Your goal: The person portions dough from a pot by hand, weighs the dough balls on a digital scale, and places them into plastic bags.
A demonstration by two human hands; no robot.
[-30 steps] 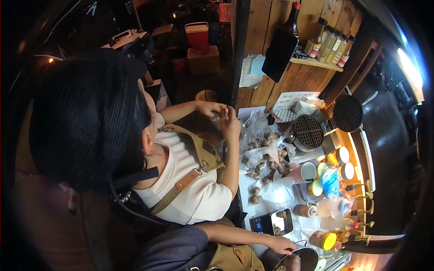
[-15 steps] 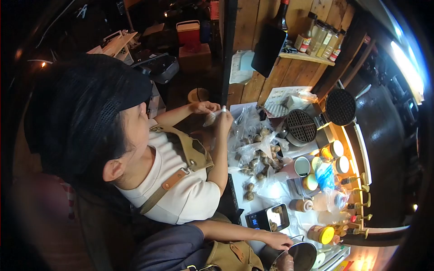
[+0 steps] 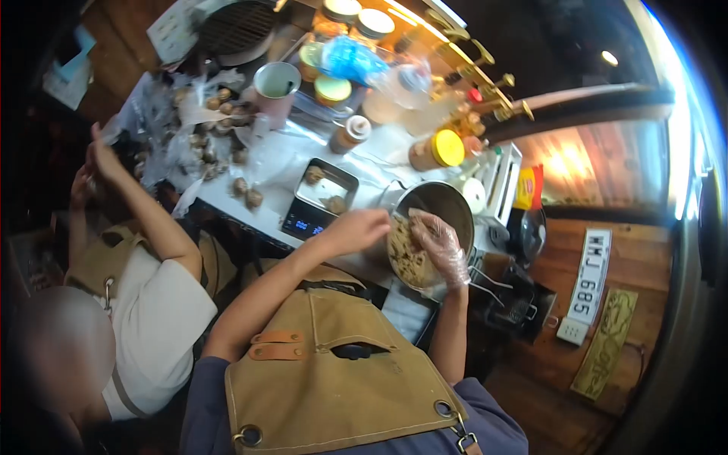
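Observation:
My right hand (image 3: 438, 241), in a clear plastic glove, reaches into a metal pot (image 3: 457, 203). Its fingers are bent together over pale, dark-flecked dough (image 3: 408, 258); anything inside them is hidden. My bare left hand (image 3: 360, 230) is just left of the pot, fingers curled closed, and I cannot make out anything in them. Nearby, a kitchen scale (image 3: 297, 223) with a lit display carries a metal tray (image 3: 345, 180) with two dough balls (image 3: 334, 204).
Bagged dough balls (image 3: 208, 144) and loose ones lie at the left. A pink cup (image 3: 276, 95), a squeeze bottle (image 3: 351, 134) and a yellow-lidded jar (image 3: 437, 150) stand behind the scale. A co-worker's hands (image 3: 98, 159) are at far left. A round waffle iron (image 3: 235, 32) sits at the back.
The view has swung right and down onto the pot. My left hand has left the pot's rim area and is closed beside it. My gloved right hand is now plainly visible over the dough.

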